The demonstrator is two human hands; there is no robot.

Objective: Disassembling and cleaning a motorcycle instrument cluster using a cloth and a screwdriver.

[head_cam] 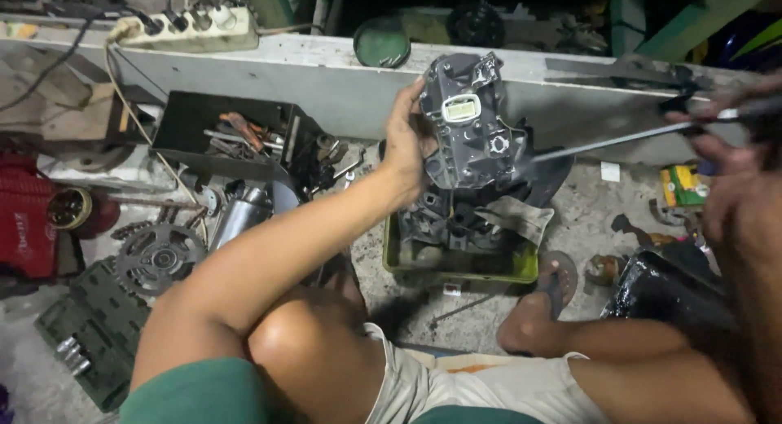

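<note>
Head view: the grey plastic housing (468,123) was gripped upright in the left hand (405,147), above the yellow tray (456,265). The long screwdriver (619,136), clenched in the right hand (733,139), probably wanted squaring to the screw, housing kept steady.

A rough, stained concrete floor (586,220) fills the dim workshop, lit from above. A long pale ledge (326,74) runs across the back, carrying a white power strip (191,29). Below it sit a black tool tray (220,131), a sprocket (159,257) and a green socket case (90,330).
</note>
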